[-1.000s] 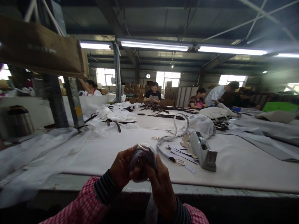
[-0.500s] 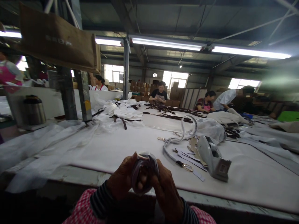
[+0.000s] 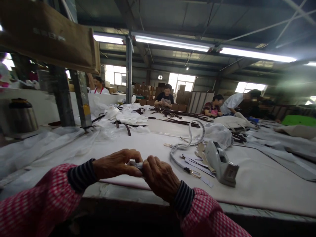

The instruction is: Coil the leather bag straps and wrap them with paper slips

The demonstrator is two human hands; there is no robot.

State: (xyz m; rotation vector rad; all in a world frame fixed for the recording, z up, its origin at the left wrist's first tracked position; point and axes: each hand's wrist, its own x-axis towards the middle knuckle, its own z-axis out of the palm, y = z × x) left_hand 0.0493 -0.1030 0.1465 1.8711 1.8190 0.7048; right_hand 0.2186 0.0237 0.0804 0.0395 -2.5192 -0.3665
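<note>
A small coiled, plastic-wrapped strap (image 3: 135, 164) is held between my two hands just above the table's front edge, mostly hidden by the fingers. My left hand (image 3: 118, 163) pinches its left side between thumb and fingers. On the other side, the curled fingers of my right hand (image 3: 159, 177) close over it. To the right lies a long strap (image 3: 173, 154) in clear wrapping, looped, with a gold-coloured clip (image 3: 196, 174) at its near end. A grey tape dispenser (image 3: 221, 164) stands beside it, next to some paper strips (image 3: 198, 164).
The white-covered table (image 3: 259, 184) stretches ahead. Crumpled white plastic sheeting (image 3: 49, 144) covers its left side. Dark straps (image 3: 172, 115) lie farther back, where several people work. A brown bag (image 3: 49, 36) hangs at upper left near a metal post (image 3: 82, 102); a steel flask (image 3: 22, 115) stands left.
Both hands have risen and moved forward over the table edge, with the coil turned so its round opening no longer shows. The left forearm has swung out to the left. The view has shifted slightly right.
</note>
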